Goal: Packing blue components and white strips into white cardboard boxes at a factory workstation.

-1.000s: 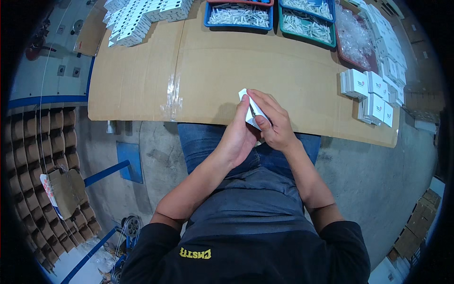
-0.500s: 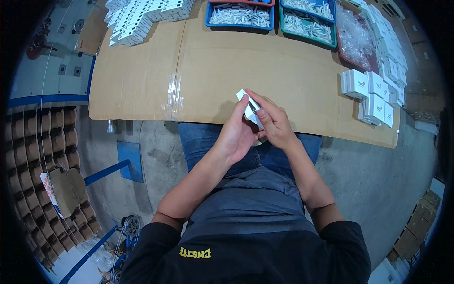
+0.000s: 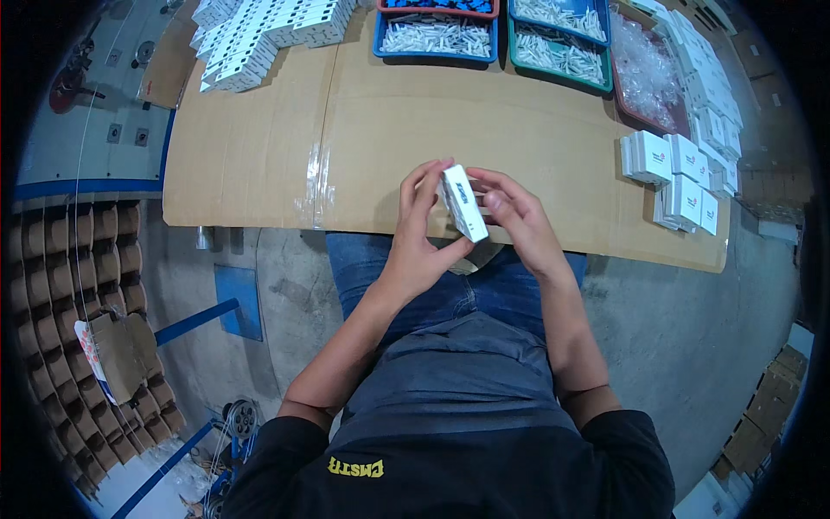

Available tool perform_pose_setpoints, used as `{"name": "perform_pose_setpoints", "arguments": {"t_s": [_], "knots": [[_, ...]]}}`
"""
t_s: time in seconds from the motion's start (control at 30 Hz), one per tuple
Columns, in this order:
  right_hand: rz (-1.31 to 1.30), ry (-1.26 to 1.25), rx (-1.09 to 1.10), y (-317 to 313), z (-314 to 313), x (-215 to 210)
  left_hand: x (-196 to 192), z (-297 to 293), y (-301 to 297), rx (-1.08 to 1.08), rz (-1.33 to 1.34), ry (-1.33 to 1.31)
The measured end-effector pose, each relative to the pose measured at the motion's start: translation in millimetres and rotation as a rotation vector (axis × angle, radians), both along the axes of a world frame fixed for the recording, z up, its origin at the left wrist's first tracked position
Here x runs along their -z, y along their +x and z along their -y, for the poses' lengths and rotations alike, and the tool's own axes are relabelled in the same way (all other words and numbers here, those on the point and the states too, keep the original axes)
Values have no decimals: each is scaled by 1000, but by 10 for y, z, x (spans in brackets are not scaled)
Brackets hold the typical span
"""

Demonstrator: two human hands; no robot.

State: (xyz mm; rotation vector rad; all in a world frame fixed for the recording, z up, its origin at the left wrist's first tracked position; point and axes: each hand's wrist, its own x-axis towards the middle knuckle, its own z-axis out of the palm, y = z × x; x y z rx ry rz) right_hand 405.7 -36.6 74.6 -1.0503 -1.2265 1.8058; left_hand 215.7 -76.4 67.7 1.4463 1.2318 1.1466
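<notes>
A small flat white box (image 3: 464, 204) is held tilted above the near edge of the cardboard-covered table, a narrow side with dark print facing up. My left hand (image 3: 415, 246) grips it, fingertips at the far end and thumb at the near end. Just right of the box, my right hand (image 3: 529, 225) has its fingers apart, their tips close to the box. Whether those tips touch it, I cannot tell.
Rows of white boxes (image 3: 268, 39) stand far left, and stacked white boxes (image 3: 687, 177) at the right. Along the back, a blue tray (image 3: 437, 59) and a green tray (image 3: 562, 80) hold small white parts. A red tray (image 3: 644, 119) holds clear plastic pieces.
The box has turned so its printed narrow side shows. My left hand has shifted to its ends, and my right fingers have come off it and spread.
</notes>
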Motion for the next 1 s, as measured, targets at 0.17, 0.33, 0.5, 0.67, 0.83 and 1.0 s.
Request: {"name": "perform_pose_setpoints", "arguments": {"t_s": [0.17,0.33,0.5,0.67,0.83,1.0], "knots": [[-37,76,-3,-107,50,-26,-54,29,6,111,-214,102],[-62,233,27,-91,78,-49,88,99,71,-51,132,-137],[183,539,-33,-62,53,-13,-76,8,28,99,908,-743],[182,517,-78,-60,41,-54,-100,11,43,96,686,-654],[122,471,-74,-50,39,9,-37,-4,33,12,756,-626],[24,369,-113,-38,38,28,-53,-30,-14,20,841,-618]]}}
